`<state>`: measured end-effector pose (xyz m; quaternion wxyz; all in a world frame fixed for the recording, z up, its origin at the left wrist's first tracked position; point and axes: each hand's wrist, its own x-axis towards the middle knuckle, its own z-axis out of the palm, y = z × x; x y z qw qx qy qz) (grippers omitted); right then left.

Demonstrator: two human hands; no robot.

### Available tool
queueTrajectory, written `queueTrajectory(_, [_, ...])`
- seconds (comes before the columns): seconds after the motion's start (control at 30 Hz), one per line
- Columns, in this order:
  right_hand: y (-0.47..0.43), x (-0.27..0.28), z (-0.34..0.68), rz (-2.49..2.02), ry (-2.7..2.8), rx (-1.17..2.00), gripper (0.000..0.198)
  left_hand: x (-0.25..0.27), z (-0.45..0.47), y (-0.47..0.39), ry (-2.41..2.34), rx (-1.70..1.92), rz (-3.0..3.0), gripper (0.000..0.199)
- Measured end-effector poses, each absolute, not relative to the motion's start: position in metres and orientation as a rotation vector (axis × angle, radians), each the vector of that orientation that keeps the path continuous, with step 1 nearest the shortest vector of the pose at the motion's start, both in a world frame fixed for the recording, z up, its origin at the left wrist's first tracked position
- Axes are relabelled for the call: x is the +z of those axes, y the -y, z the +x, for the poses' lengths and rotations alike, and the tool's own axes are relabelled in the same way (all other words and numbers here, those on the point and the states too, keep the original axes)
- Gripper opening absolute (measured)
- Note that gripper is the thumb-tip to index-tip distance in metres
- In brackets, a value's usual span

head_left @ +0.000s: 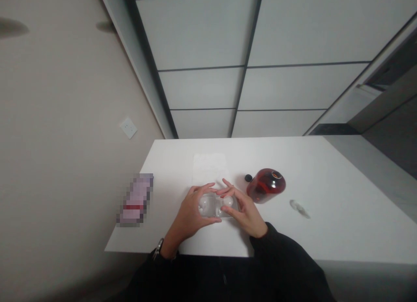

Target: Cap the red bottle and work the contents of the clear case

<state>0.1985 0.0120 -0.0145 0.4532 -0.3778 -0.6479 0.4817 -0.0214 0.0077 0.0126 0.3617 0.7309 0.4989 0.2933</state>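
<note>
Both hands are wrapped around two clear glasses (215,206) sitting side by side near the front edge of a smooth white table (342,206). The glasses look rounded and see-through, bulbous little things touching each other, kinda hard to make out any more since they're so transparent. The left hand (192,213) curls around the left one, fingers bent over the top and thumb underneath, so it's closed on the glass. The right hand (243,208) cups the right one, its fingers stretched fairly straight and fanned toward the left hand, fingertips nearly meeting over the glasses. Both wrists come out of dark sleeves, and there's a watch or band on the left wrist. Just right of the right hand is a squat round bottle (266,185) of deep red glass, glossy, open at the top, with a small black cap (248,177) lying beside it. Behind the hands lies a flat white paper sheet (210,167). Further right there's a small clear shiny thing (299,207), can't tell what it is.
</note>
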Motion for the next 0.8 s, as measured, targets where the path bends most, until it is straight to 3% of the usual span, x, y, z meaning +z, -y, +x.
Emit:
queueTrajectory(0.2, [-0.012, -0.022, 0.193, -0.957, 1.539, 1.11, 0.039, 0.012, -0.023, -0.01, -1.286, 0.76, 1.904, 0.09])
queueTrajectory(0.33, [-0.004, -0.026, 0.201, -1.004, 1.564, 1.05, 0.077, 0.007, -0.025, -0.012, -1.281, 0.782, 1.937, 0.088])
queueTrajectory(0.4, [0.009, -0.029, 0.209, -1.042, 1.567, 0.981, 0.084, 0.005, -0.027, -0.013, -1.28, 0.798, 1.947, 0.088])
queueTrajectory(0.47, [0.025, -0.036, 0.218, -1.067, 1.512, 0.902, 0.071, 0.003, -0.028, -0.014, -1.288, 0.804, 1.946, 0.087])
queueTrajectory(0.57, [0.042, -0.047, 0.236, -1.187, 1.222, 0.707, 0.036, 0.001, -0.029, -0.015, -1.312, 0.81, 1.943, 0.084])
queueTrajectory(0.67, [0.038, -0.05, 0.261, -1.289, 1.068, 0.569, 0.023, 0.0, -0.029, -0.017, -1.332, 0.83, 1.946, 0.08])
queueTrajectory(0.8, [0.011, -0.042, 0.292, -1.339, 1.193, 0.617, 0.07, 0.001, -0.029, -0.018, -1.34, 0.831, 1.951, 0.079])
